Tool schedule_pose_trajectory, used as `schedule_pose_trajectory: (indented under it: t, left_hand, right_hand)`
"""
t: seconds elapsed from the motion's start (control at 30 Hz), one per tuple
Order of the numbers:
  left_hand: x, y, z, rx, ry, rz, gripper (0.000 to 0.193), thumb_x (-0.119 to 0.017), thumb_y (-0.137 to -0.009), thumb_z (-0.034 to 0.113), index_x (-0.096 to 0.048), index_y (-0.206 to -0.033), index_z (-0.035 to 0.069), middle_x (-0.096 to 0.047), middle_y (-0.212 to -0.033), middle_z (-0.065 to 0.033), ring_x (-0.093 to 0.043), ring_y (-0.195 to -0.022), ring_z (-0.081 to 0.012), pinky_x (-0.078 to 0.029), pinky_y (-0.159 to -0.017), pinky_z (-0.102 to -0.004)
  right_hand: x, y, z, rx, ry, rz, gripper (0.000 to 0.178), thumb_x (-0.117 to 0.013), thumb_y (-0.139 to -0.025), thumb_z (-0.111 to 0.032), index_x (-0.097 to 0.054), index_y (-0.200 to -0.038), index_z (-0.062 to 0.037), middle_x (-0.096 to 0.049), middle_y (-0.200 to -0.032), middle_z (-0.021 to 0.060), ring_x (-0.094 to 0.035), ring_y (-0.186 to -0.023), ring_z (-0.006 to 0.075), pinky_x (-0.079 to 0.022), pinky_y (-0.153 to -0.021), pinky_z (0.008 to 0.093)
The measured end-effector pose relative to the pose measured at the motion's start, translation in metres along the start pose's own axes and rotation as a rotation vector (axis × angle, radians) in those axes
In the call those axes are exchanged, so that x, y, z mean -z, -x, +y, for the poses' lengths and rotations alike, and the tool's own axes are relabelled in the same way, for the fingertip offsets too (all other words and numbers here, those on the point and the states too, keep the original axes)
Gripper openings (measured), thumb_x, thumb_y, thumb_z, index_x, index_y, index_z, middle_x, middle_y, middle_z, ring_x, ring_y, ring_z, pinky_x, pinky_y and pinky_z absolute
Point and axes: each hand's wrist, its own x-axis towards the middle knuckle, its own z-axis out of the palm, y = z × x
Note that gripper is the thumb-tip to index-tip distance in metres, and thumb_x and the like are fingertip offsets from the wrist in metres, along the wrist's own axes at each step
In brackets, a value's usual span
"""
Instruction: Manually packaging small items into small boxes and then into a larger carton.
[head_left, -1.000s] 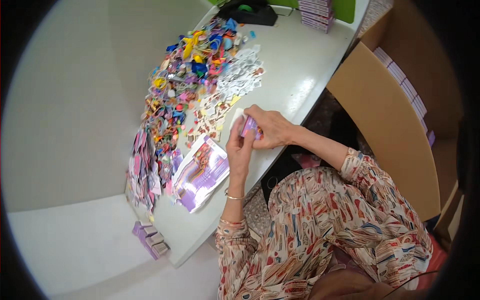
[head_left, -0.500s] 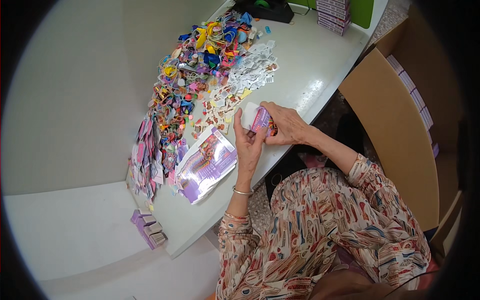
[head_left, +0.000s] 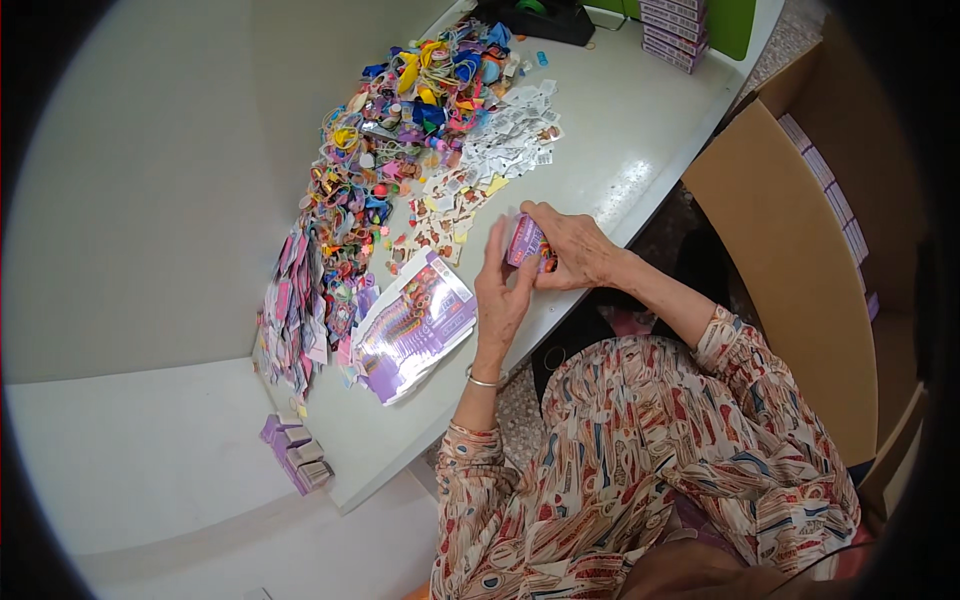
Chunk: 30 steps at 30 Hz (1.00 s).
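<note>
A small purple printed carton [head_left: 524, 240] is held between my two hands over the table's front edge. My right hand [head_left: 578, 250] grips its right side, fingers over the top and thumb below. My left hand [head_left: 503, 297] closes on the carton's left end, with the fingers raised along that end and the thumb on its front face. The raised fingers are slightly blurred. Just left of my left hand lie flat purple-and-white printed sheets [head_left: 418, 325], glossy with glare.
A heap of colourful trinkets and bands [head_left: 400, 125] runs along the wall, with white paper slips [head_left: 515, 130], small picture pieces [head_left: 445, 220] and folded pink-grey leaflets [head_left: 292, 310] beside it. Stacked cartons [head_left: 672, 35] and a black tape dispenser [head_left: 530, 20] stand far back. A large cardboard box [head_left: 790, 270] is at right.
The white flap that stood out from the carton's left end no longer shows. My left fingers have moved in against that end. The view has shifted slightly.
</note>
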Motion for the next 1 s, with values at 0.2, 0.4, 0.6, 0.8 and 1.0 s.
schedule_pose_trajectory:
  t: [0.2, 0.4, 0.6, 0.8, 1.0]
  left_hand:
    - [0.001, 0.001, -0.006, -0.185, -0.229, 0.08, 0.035, -0.056, -0.094, 0.01, -0.053, -0.127, -0.004, -0.06, -0.123, -0.0137, -0.06, -0.106, -0.02, -0.046, -0.091, -0.0292]
    - [0.01, -0.016, 0.003, 0.269, 0.272, 0.105, 0.029, -0.062, -0.092, 0.013, -0.062, -0.116, -0.004, -0.066, -0.101, -0.0048, -0.058, -0.086, -0.0084, -0.047, -0.078, -0.0223]
    - [0.017, -0.021, -0.002, 0.199, 0.076, 0.07, 0.026, -0.064, -0.09, 0.011, -0.065, -0.111, -0.004, -0.067, -0.09, -0.0028, -0.058, -0.077, -0.0067, -0.049, -0.07, -0.0215]
    - [0.026, -0.026, 0.011, 0.353, 0.232, 0.026, 0.023, -0.063, -0.091, 0.011, -0.066, -0.11, -0.003, -0.068, -0.091, -0.0036, -0.061, -0.076, -0.0072, -0.052, -0.067, -0.0227]
    - [0.024, -0.022, -0.001, 0.169, -0.08, 0.061, 0.023, -0.06, -0.09, 0.009, -0.066, -0.11, -0.001, -0.069, -0.08, -0.0076, -0.061, -0.068, -0.0092, -0.05, -0.06, -0.0253]
  right_hand:
    - [-0.004, -0.002, -0.002, 0.059, -0.001, 0.137, 0.079, -0.068, -0.066, -0.034, -0.035, -0.127, 0.0046, -0.055, -0.103, 0.023, -0.06, -0.086, 0.0404, -0.052, -0.072, 0.0449]
    - [-0.001, -0.002, -0.003, 0.079, 0.053, 0.1, 0.076, -0.07, -0.065, -0.033, -0.036, -0.123, 0.0043, -0.055, -0.1, 0.0224, -0.061, -0.082, 0.0405, -0.052, -0.068, 0.0452]
    - [-0.004, -0.003, -0.003, 0.07, 0.091, 0.068, 0.076, -0.07, -0.064, -0.031, -0.036, -0.123, 0.0042, -0.055, -0.097, 0.0215, -0.061, -0.075, 0.0403, -0.052, -0.063, 0.0451]
    - [-0.004, -0.004, -0.006, 0.063, 0.114, 0.061, 0.075, -0.07, -0.063, -0.03, -0.036, -0.12, 0.0041, -0.056, -0.096, 0.0215, -0.061, -0.077, 0.0406, -0.052, -0.064, 0.0456]
    - [-0.006, -0.005, -0.006, 0.066, 0.089, 0.056, 0.077, -0.07, -0.063, -0.029, -0.035, -0.122, 0.005, -0.056, -0.097, 0.0224, -0.061, -0.078, 0.0412, -0.051, -0.066, 0.0467]
